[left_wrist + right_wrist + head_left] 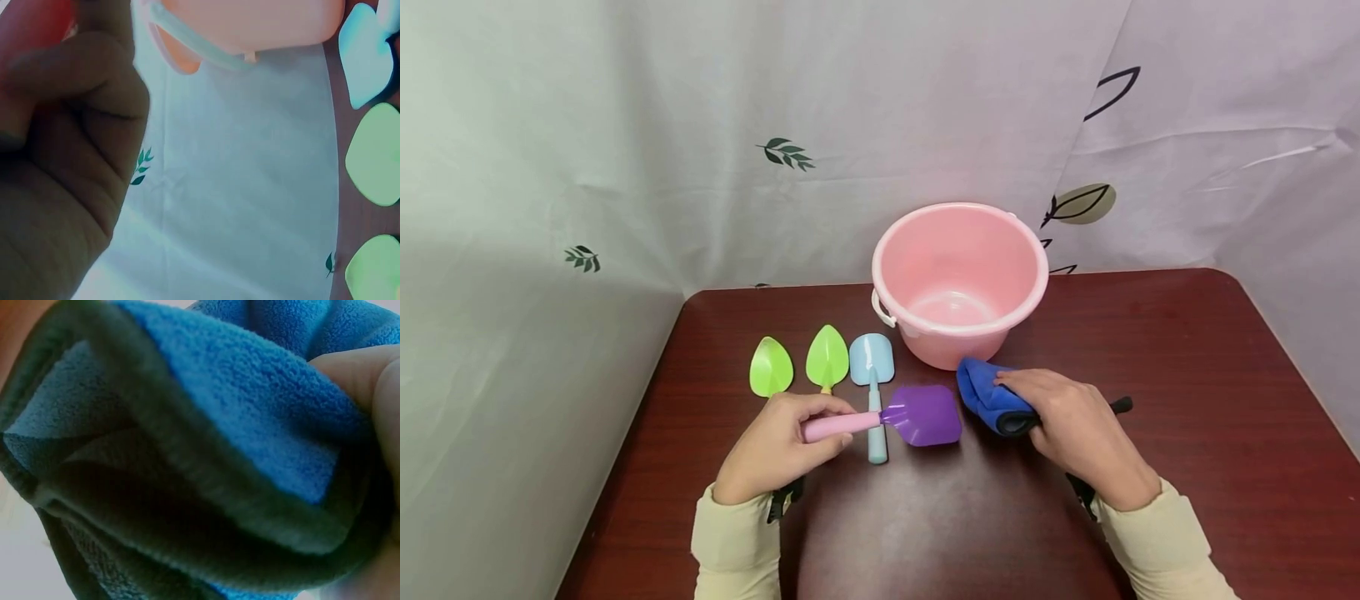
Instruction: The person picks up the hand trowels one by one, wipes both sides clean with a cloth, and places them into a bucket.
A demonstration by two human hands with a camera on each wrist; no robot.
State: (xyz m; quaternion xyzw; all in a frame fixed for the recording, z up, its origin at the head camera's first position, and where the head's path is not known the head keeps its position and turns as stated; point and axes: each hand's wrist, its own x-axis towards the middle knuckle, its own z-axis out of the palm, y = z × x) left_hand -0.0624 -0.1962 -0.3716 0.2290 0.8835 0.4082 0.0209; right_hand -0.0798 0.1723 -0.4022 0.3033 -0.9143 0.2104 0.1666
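My left hand pinches the pink handle of a purple shovel, whose blade points right, above the handle of a light blue shovel. Bunched in my right hand is a blue cloth with a dark edge, just in front of the pink bucket. That cloth fills much of the right wrist view, with fingers at its right edge. In the left wrist view, my left hand has its fingers curled round a reddish handle.
Two green shovels lie left of the light blue one on the dark red table. A white curtain with leaf prints hangs behind and beside the table. A black tip shows right of my right hand.
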